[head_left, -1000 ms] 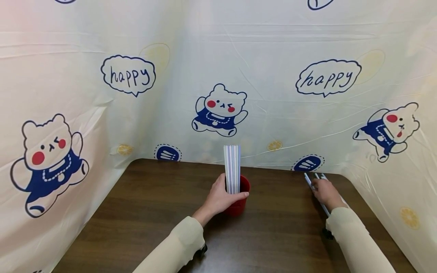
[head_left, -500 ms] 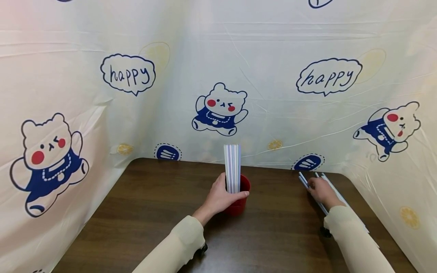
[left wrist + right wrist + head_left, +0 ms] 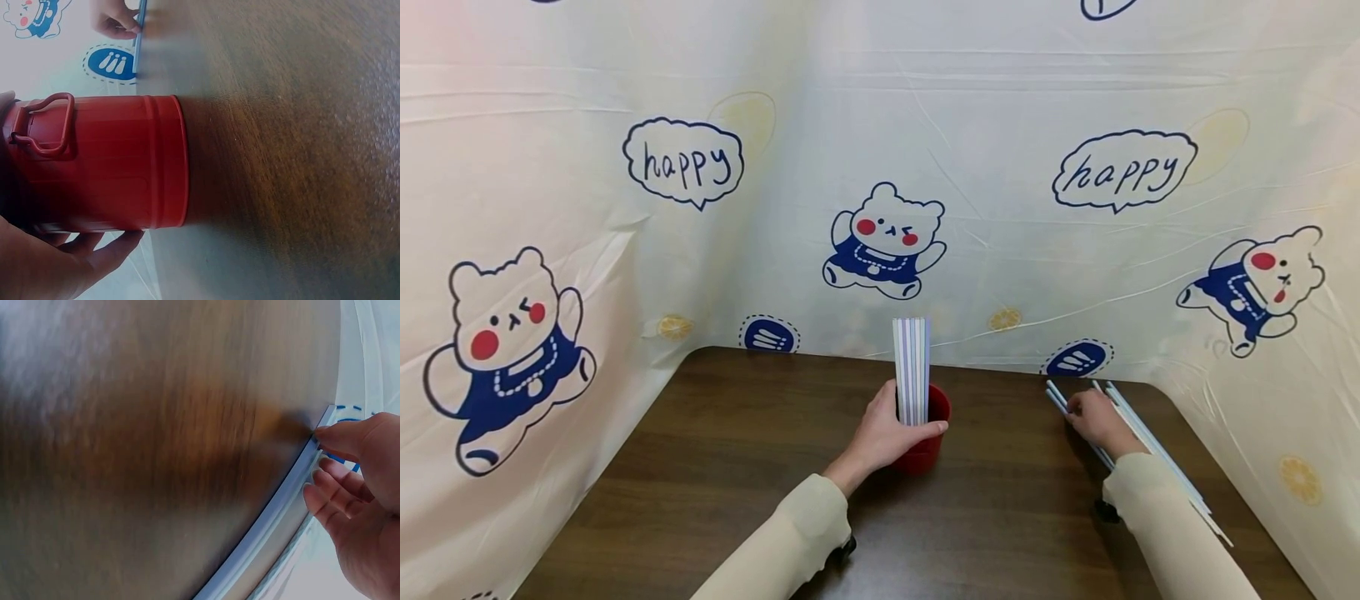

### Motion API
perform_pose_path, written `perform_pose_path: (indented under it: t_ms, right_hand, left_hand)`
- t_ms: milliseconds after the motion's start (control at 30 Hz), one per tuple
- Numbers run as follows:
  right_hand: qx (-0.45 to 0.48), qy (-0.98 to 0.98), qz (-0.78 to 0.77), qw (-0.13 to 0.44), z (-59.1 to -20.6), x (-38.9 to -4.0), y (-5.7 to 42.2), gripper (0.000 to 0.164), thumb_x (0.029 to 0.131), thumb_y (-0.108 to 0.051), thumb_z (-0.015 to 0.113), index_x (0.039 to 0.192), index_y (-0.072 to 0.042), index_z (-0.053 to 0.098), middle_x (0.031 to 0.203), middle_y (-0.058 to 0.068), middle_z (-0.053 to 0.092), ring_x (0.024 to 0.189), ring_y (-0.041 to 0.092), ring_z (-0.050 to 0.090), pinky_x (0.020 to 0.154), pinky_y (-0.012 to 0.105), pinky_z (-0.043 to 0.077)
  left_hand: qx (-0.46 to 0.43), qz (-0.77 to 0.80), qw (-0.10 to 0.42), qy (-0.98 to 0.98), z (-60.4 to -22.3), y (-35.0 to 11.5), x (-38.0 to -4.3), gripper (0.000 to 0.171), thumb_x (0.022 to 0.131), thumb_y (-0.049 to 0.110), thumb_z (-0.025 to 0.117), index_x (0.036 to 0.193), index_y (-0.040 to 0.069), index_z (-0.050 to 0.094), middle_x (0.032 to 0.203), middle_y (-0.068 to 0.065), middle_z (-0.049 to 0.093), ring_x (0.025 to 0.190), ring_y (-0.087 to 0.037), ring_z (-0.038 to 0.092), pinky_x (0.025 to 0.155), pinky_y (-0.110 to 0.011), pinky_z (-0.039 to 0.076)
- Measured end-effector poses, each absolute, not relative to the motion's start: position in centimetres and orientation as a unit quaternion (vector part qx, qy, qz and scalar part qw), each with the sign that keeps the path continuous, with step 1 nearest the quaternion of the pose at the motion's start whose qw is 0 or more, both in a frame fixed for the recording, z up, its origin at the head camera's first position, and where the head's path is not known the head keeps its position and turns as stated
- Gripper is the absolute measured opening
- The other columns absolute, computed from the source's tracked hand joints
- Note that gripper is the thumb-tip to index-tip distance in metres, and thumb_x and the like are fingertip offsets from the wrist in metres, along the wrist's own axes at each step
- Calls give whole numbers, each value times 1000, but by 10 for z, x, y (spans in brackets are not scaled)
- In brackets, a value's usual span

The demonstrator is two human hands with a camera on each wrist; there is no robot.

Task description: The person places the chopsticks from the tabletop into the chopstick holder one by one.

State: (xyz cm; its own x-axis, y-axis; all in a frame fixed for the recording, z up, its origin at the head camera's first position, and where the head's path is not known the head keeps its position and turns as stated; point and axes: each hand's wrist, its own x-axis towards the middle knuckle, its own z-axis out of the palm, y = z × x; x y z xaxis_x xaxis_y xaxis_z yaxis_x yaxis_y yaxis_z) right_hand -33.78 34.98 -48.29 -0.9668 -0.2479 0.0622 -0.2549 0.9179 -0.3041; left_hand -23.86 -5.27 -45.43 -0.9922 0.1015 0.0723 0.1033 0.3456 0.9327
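At the middle of the table, my left hand [image 3: 891, 429] grips a red metal pail [image 3: 934, 433], its thumb across the near side and fingers curled behind. The left wrist view shows the pail's wall [image 3: 112, 162] with a small wire handle [image 3: 65, 134]. Upright in the pail stands a bundle of thin white and lilac sticks [image 3: 912, 367]. Toward the back right, my right hand [image 3: 1101, 421] pinches pale blue sticks [image 3: 1057, 398] between thumb and fingertips, low over the table. In the right wrist view the thumb presses along the pinched sticks [image 3: 259, 528], which run away diagonally.
Several more pale sticks [image 3: 1172, 467] lie slantwise on the brown table [image 3: 1000, 517], right of my right hand and partly under the forearm. A white printed curtain [image 3: 1000, 275] hangs along the table's back and sides.
My right hand has slid left with the pinched sticks, drawing them apart from the others, which now show more fully. My left hand and the pail have stayed put.
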Motion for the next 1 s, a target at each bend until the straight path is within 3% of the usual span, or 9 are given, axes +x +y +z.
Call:
perform_pose_path:
  t_ms: [467, 667, 1000]
  right_hand:
    - [123, -977, 174, -11, -475, -339, 330, 10, 87, 2, 70, 94, 8, 69, 82, 14, 69, 74, 26, 64, 70, 46, 56]
    - [64, -952, 291, -72, -474, -339, 327, 11, 85, 7, 70, 92, 12, 64, 80, 17, 67, 64, 22, 69, 58, 35, 61]
    - [-8, -878, 456, -143, -469, -333, 316, 7, 90, 14, 59, 93, 20, 61, 78, 16, 65, 68, 19, 67, 67, 39, 63]
  left_hand:
    - [-63, -569, 3, -820, -454, -52, -239, 84, 78, 50, 86, 144, 20, 43, 137, -2, 55, 118, -23, 58, 101, -55, 51]
    - [-63, -569, 2, -820, -453, -52, -238, 84, 78, 50, 86, 144, 20, 43, 137, -2, 55, 119, -24, 58, 101, -56, 51]
    - [-62, -568, -1, -821, -453, -53, -238, 85, 78, 49, 86, 145, 20, 42, 139, -3, 54, 120, -25, 58, 101, -57, 50]
